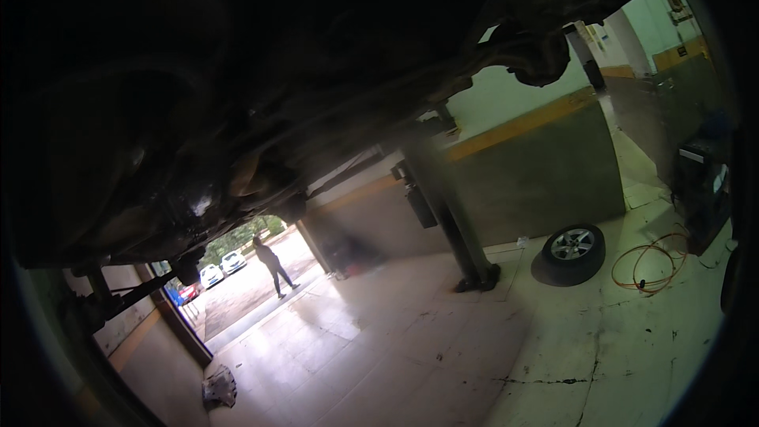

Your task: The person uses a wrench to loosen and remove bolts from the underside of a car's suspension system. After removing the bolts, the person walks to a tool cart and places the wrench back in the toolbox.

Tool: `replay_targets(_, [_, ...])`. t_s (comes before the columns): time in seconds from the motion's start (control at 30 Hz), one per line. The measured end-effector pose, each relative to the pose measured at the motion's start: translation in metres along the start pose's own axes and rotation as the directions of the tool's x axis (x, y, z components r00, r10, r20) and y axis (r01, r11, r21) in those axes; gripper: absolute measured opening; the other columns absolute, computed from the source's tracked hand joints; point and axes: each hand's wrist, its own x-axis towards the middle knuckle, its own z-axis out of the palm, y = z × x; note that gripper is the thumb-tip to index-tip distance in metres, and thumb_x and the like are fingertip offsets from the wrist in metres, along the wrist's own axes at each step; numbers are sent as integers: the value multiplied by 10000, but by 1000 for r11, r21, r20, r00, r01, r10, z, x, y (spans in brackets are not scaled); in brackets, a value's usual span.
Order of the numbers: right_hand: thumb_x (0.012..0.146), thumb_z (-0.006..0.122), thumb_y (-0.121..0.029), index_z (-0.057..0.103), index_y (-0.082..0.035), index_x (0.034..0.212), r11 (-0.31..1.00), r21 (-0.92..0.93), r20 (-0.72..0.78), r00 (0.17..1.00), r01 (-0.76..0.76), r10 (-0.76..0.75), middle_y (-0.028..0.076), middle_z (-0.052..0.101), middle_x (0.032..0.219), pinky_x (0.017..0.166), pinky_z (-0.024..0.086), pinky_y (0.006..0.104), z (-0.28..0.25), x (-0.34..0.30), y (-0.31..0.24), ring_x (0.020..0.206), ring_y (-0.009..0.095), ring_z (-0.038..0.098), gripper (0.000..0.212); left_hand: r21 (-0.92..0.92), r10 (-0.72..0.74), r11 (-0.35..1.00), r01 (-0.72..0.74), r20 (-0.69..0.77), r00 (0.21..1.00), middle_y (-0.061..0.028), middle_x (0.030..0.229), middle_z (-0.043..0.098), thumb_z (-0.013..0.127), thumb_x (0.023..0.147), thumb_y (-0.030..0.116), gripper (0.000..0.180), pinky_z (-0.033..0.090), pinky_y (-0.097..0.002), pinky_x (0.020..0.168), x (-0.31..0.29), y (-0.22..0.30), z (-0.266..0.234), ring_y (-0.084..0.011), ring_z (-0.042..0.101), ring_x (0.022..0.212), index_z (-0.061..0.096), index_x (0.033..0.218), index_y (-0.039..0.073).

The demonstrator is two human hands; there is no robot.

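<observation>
Neither my left hand nor my right hand can be made out. The dark underside of a raised car (348,103) fills the upper part of the head view, and most of its parts are lost in shadow. A rounded suspension part (541,59) hangs below it at the upper right. Toward the left, a dim brownish patch (247,174) shows among the underbody parts; I cannot tell what it is. A shiny spot (202,205) catches light close by.
A dark lift post (455,229) stands on the tiled floor (379,364). To its right lie a wheel with its tyre (573,255) and a coiled orange hose (648,265), near a dark cabinet-like unit (700,190). A person (273,265) is at the bright doorway; cars (232,261) are parked outside.
</observation>
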Motion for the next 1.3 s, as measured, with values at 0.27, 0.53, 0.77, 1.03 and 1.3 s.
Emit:
replay_targets(0.27, [921, 668, -407, 734, -110, 1148, 966, 167, -253, 938, -198, 236, 176, 749, 1065, 891, 552, 443, 7, -65, -83, 1018, 361, 704, 380, 145, -1, 989, -20, 144, 990, -54, 831, 699, 614, 984, 449, 410, 538, -313, 549, 33, -18, -34, -134, 604, 601, 729, 1174, 104])
replay_targets(0.53, [988, 512, -441, 729, -31, 893, 892, 228, -568, 691, -391, 448, 201, 737, 879, 735, 499, 591, 45, -47, -127, 774, 381, 704, 473, 412, -259, 908, 79, 401, 879, 9, 1175, 693, 553, 1033, 379, 382, 562, -344, 829, 136, -110, -124, -146, 643, 960, 648, 1365, 217])
replay_targets(0.77, [899, 643, -309, 722, -126, 1134, 446, 789, -358, 274, -421, 892, 148, 733, 1099, 926, 547, 477, 136, -105, -87, 1079, 355, 686, 309, 711, -394, 687, 150, 191, 899, -109, 757, 658, 734, 928, 314, 340, 588, -401, 574, 190, -173, -193, -210, 632, 635, 688, 1106, 29])
replay_targets(1.03, [907, 619, -258, 749, -132, 1136, -268, 871, 292, -5, -412, 956, 111, 754, 1113, 900, 569, 442, 427, -210, -21, 1018, 309, 725, 292, 669, -233, 733, 125, 75, 970, -154, 697, 647, 679, 957, 245, 339, 547, -402, 431, 187, -112, -57, -238, 621, 510, 646, 1142, -37])
replay_targets(1.3, [925, 602, -214, 740, -145, 1133, -194, 865, 271, 105, -462, 957, 95, 756, 1111, 890, 582, 434, 561, -287, 25, 1055, 294, 728, 260, 685, -197, 728, -39, 263, 945, -130, 678, 644, 675, 959, 247, 284, 526, -379, 420, 163, -36, 187, -226, 612, 492, 668, 1086, -7])
